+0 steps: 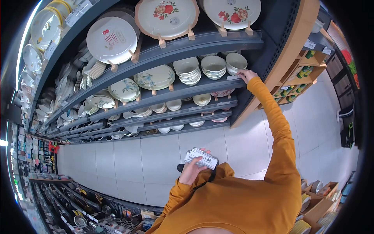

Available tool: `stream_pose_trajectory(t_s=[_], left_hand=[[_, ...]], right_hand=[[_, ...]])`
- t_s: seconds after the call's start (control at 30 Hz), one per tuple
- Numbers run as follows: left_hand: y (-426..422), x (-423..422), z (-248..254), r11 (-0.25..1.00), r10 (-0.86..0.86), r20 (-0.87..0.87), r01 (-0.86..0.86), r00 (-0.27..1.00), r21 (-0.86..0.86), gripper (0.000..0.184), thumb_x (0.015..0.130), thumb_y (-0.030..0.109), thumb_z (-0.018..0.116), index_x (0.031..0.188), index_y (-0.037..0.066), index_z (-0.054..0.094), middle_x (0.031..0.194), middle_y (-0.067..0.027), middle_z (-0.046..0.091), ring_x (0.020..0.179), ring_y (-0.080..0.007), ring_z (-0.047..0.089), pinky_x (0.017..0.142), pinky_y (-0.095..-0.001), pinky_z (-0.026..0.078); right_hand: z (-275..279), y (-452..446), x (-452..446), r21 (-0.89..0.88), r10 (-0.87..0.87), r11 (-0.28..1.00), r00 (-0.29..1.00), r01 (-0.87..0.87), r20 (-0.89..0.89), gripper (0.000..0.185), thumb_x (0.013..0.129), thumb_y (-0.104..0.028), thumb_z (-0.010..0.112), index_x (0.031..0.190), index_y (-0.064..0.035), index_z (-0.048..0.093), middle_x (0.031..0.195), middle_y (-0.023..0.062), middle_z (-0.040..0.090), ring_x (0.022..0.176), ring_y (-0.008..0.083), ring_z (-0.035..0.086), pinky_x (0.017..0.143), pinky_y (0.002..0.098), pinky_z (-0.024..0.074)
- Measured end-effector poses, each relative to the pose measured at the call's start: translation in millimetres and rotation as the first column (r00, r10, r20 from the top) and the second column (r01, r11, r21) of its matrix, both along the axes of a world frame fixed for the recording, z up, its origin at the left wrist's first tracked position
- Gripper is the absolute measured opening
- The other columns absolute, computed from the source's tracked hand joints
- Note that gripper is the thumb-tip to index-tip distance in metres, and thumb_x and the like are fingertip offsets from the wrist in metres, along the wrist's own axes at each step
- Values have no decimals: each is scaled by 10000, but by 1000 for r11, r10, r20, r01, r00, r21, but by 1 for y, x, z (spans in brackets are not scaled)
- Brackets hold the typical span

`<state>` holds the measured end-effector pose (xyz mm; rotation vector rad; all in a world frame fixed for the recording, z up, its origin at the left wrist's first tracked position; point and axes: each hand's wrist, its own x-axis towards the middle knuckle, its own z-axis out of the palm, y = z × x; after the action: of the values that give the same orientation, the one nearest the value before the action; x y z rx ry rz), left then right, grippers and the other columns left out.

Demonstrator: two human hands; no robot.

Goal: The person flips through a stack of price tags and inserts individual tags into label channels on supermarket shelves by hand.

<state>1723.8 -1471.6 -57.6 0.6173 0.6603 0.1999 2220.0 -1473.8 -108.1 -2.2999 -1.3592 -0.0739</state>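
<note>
My left hand (pixel 191 171) is closed around a stack of white price tags (pixel 203 158); the top one reads 11.80. My right hand (pixel 246 75) reaches out to the shelf edge (pixel 218 82), its fingers on a small white price tag (pixel 233 77) there. Just behind those fingers sits a patterned bowl (pixel 236 62). To its left are stacked bowls (pixel 213 66) and another bowl stack (pixel 187 69).
Large decorated plates (pixel 167 17) stand on wooden holders on the shelf above. A wooden upright (pixel 288 50) borders the shelving at the right. Tiled floor (pixel 156 156) lies below, with hanging kitchen tools (pixel 80 220) at the bottom left.
</note>
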Motion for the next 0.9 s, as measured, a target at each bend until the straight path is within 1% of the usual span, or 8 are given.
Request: stream_pose_trajectory(t_s=[0.1, 0.2, 0.5, 0.6, 0.73, 0.83, 0.87, 0.9], left_hand=[[3, 4, 2, 1000, -5, -6, 5, 1000, 21, 403, 916, 136, 534, 1308, 71, 471, 1288, -119, 569, 1097, -178, 597, 755, -257, 532], [2, 7, 4, 1000, 0, -10, 0, 1000, 23, 404, 916, 135, 533, 1310, 72, 469, 1289, -116, 569, 1099, -179, 596, 758, -256, 533], [-4, 12, 8, 1000, -4, -16, 4, 1000, 16, 453, 904, 142, 543, 1337, 55, 443, 1310, -129, 544, 1150, -182, 570, 760, -225, 520], [-5, 12, 8, 1000, 6, -21, -6, 1000, 23, 449, 906, 145, 545, 1335, 59, 446, 1314, -128, 544, 1158, -186, 568, 763, -228, 523], [-5, 10, 8, 1000, 12, -2, -12, 1000, 25, 441, 911, 153, 549, 1331, 58, 453, 1321, -131, 540, 1175, -198, 563, 784, -247, 536], [-1, 9, 14, 996, 44, 44, -47, 998, 81, 443, 921, 165, 549, 1338, 56, 449, 1330, -127, 535, 1189, -210, 557, 802, -271, 545], [0, 12, 20, 989, 68, 39, -73, 997, 128, 445, 926, 169, 547, 1344, 57, 446, 1333, -124, 535, 1191, -214, 555, 819, -290, 542], [1, 14, 26, 980, 98, 29, -101, 995, 171, 447, 931, 174, 544, 1350, 57, 443, 1336, -121, 534, 1192, -219, 554, 836, -309, 539]], right_hand=[[-2, -3, 6, -92, 4, 996, 1000, -5, -10, 153, 881, -191, 584, 1015, -163, 653, 980, 126, 680, 907, 349, 638, 792, 442, 518], [-1, -2, 7, -36, -8, 999, 1000, 7, -3, 141, 885, -204, 582, 997, -167, 659, 969, 124, 679, 917, 344, 636, 801, 439, 516], [-3, -5, 12, -192, -11, 981, 1000, 15, 21, 128, 888, -191, 575, 978, -169, 664, 943, 108, 670, 913, 322, 633, 802, 435, 512], [-21, -2, 12, -217, 22, 976, 988, 13, 155, 143, 880, -181, 583, 982, -124, 665, 977, 101, 657, 947, 306, 616, 821, 422, 506], [-28, -14, -4, -62, 56, 997, 956, -40, 287, 197, 866, -149, 596, 1019, -42, 658, 1024, 91, 619, 1011, 309, 572, 859, 410, 488], [26, -26, -85, 329, 5, 942, 981, -69, 192, 185, 882, -139, 589, 1003, -18, 658, 963, 137, 634, 919, 299, 612, 822, 392, 503], [40, -30, -117, 385, 115, 921, 986, -61, -120, 186, 897, -147, 593, 1005, -8, 654, 918, 126, 642, 852, 259, 622, 789, 362, 507], [50, -35, -152, 427, 230, 904, 878, -33, -419, 191, 913, -155, 597, 1008, 2, 649, 873, 114, 651, 785, 219, 633, 755, 333, 511]])
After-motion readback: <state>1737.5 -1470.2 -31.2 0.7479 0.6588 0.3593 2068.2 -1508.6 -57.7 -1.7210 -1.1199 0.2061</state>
